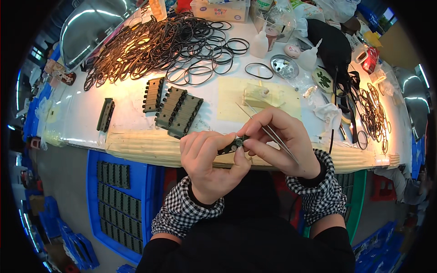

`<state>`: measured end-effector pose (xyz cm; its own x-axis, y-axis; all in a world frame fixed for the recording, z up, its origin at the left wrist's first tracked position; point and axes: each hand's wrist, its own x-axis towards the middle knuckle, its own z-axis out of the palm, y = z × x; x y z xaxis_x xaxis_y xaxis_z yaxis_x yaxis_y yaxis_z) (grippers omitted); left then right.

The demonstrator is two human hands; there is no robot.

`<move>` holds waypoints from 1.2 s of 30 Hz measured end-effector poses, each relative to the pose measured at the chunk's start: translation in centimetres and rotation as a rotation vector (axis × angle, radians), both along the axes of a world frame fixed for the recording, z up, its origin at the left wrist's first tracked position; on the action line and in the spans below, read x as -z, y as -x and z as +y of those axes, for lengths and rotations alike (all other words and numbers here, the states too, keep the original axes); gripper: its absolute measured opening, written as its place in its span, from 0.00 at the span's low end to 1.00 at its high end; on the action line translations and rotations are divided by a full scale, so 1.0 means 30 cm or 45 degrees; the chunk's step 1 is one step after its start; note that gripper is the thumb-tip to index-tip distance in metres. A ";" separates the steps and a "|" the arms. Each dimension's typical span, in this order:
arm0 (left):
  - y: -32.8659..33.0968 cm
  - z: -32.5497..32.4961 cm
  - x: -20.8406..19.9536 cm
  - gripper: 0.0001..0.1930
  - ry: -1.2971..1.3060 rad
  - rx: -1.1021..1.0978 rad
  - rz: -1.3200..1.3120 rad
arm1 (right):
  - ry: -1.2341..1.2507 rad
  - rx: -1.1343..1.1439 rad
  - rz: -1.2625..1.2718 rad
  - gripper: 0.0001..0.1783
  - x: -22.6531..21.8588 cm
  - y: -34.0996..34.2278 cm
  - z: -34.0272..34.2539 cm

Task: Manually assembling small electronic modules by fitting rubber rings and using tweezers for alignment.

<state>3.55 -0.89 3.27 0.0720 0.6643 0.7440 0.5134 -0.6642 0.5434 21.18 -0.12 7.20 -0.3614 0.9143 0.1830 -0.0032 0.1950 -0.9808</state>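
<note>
Between the fingers of both hands, just over the table's padded front edge, is a small dark green part point(234, 145) with round pieces on its face. My left hand point(210, 157) is closed on one end of it. Thumb and fingertips of my right hand point(287, 141) pinch at its other end. A pair of metal tweezers point(274, 135) also lies in my right hand, its tips pointing away to the upper left. Dark green ridged parts lie left of my hands: a short group point(153, 94), a larger group point(179, 112) and a single one point(105, 114).
A big heap of black rubber rings point(150, 48) covers the far left; more rings point(373, 111) lie at right. A yellow block point(263, 96), a squeeze bottle point(259, 44) and a metal dish point(284, 67) stand beyond my hands. A blue tray point(144, 200) holds rows of green parts below left.
</note>
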 end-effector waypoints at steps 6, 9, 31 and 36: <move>-0.002 0.007 0.015 0.13 0.012 0.010 -0.045 | 0.083 -0.064 -0.003 0.10 -0.009 -0.007 0.008; -0.005 0.002 0.018 0.12 0.108 0.060 -0.116 | 0.010 -0.042 0.039 0.11 -0.002 0.003 0.003; 0.021 -0.005 0.012 0.02 0.990 0.786 -1.327 | -0.303 0.384 -0.214 0.05 -0.020 0.002 -0.025; 0.024 -0.006 0.017 0.03 0.977 0.792 -1.319 | -0.324 0.384 -0.252 0.05 -0.017 0.002 -0.020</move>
